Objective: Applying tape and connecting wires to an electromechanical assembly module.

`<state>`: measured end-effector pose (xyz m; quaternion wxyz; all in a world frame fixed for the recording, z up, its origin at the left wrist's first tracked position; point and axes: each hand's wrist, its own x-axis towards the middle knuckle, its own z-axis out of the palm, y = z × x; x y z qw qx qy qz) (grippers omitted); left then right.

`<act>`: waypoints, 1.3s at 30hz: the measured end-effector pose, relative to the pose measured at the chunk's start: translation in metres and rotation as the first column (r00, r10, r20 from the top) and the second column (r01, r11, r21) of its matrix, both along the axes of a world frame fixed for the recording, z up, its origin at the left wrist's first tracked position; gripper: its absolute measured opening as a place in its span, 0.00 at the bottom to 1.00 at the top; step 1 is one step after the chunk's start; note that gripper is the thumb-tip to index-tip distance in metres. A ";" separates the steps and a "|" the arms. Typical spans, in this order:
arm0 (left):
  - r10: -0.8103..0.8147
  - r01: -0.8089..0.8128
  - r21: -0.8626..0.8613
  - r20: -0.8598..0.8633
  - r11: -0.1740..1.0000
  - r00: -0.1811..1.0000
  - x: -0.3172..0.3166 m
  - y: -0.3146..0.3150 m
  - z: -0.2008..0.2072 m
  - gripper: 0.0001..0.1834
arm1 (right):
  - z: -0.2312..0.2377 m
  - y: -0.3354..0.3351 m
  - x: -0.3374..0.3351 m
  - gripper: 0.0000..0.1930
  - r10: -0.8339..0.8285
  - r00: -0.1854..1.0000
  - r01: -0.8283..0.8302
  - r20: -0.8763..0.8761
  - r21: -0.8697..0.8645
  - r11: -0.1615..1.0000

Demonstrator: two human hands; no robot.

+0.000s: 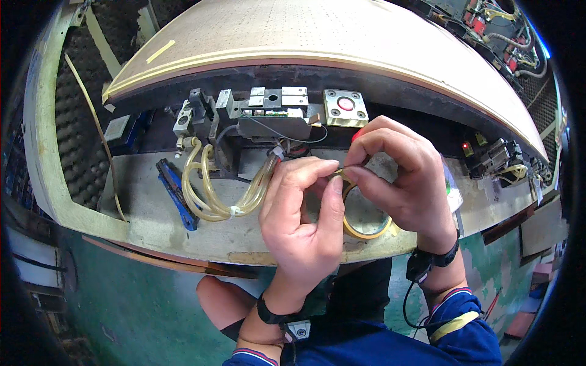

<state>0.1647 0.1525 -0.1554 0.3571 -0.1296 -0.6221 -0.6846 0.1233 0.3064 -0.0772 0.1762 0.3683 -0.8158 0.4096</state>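
Over the grey ledge (152, 219), hands (351, 195) pinch glossy yellow tape roll (366, 229)

Head-worn fisheye view, looking steeply down from close above a grey table (152, 226).

The single camera sits on the person's head and faces down and forward, so both forearms rise from the lower edge and the left hand (305, 213) and right hand (400, 177) meet near the centre of the frame, very close to the lens. The table crosses the middle, a curved pale panel (317, 30) fills the upper part, and the green floor (140, 305) shows at lower left. Straight edges bow toward the dark round rim. No second view shares the scene.
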 end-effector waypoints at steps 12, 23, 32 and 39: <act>0.017 -0.019 -0.058 -0.043 0.998 0.999 -0.004 0.003 -0.003 0.08 | -0.002 0.001 -0.001 0.09 0.052 0.999 -0.051 0.003 -0.024 0.998; -0.097 0.121 0.194 -0.129 0.974 0.987 -0.003 0.011 -0.009 0.17 | -0.009 -0.001 0.001 0.08 0.005 1.000 -0.005 0.013 -0.051 0.999; -0.140 0.161 0.241 -0.101 0.957 0.985 -0.001 0.010 -0.011 0.16 | -0.011 -0.002 0.000 0.08 -0.006 1.000 0.005 -0.012 -0.048 0.999; -0.121 0.138 0.224 -0.087 0.965 0.989 -0.001 0.009 -0.012 0.16 | -0.010 0.000 -0.001 0.07 0.022 1.000 -0.023 -0.021 -0.005 1.000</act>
